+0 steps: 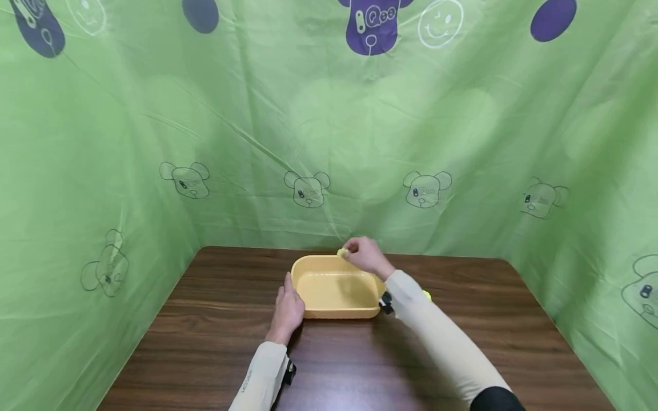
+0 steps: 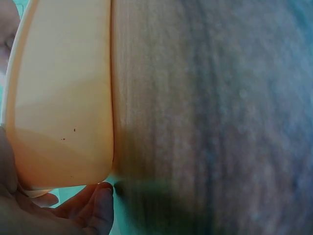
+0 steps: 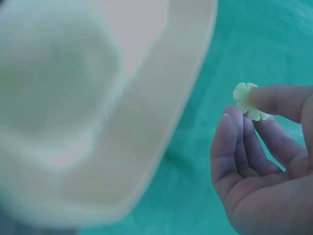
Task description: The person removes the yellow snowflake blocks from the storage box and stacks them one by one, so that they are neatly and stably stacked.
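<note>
A yellow plastic basin (image 1: 336,285) with rounded corners stands on the table, its inside facing up. At its left end my left hand (image 1: 288,311) grips the wall; the left wrist view shows curled fingers (image 2: 100,208) against that end of the basin (image 2: 63,107). Above the far rim, my right hand (image 1: 366,254) pinches a small pale-yellow flower-shaped piece (image 3: 241,93) between thumb and forefinger. In the right wrist view the other fingers of this hand (image 3: 264,161) are bent, and the piece is apart from the basin (image 3: 146,147).
Past the right forearm a small bright yellow-green thing (image 1: 427,295) peeks out, mostly hidden by the sleeve. The brown wooden table (image 1: 221,319) meets a green printed curtain (image 1: 247,217) at the back and sides.
</note>
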{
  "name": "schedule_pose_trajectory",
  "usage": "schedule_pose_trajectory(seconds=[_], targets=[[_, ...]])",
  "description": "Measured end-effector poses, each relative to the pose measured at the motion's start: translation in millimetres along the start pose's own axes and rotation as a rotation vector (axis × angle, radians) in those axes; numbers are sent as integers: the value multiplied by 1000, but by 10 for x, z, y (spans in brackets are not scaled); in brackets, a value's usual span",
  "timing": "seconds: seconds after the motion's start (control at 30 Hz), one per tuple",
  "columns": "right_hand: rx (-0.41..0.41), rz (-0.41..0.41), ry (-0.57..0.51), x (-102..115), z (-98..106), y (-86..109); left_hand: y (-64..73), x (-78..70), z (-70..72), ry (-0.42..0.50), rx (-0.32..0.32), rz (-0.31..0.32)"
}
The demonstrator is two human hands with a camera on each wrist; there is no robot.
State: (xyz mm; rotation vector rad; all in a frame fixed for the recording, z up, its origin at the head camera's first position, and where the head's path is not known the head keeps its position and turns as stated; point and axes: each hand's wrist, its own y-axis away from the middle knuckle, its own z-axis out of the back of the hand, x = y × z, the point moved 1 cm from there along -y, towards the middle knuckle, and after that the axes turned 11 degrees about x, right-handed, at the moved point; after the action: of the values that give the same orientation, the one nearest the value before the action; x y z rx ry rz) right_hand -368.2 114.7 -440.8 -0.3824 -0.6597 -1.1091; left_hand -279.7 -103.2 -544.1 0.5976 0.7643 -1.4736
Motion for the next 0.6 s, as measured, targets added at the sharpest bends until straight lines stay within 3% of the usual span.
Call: schedule_pose_trajectory(seconds=[0.23,0.6], targets=[[-92,-31,59,-438,500,343,-11,7,26,-7,9,-6],[-138,-208,3,-1388,622,896,6,2,22,-4,25,16]])
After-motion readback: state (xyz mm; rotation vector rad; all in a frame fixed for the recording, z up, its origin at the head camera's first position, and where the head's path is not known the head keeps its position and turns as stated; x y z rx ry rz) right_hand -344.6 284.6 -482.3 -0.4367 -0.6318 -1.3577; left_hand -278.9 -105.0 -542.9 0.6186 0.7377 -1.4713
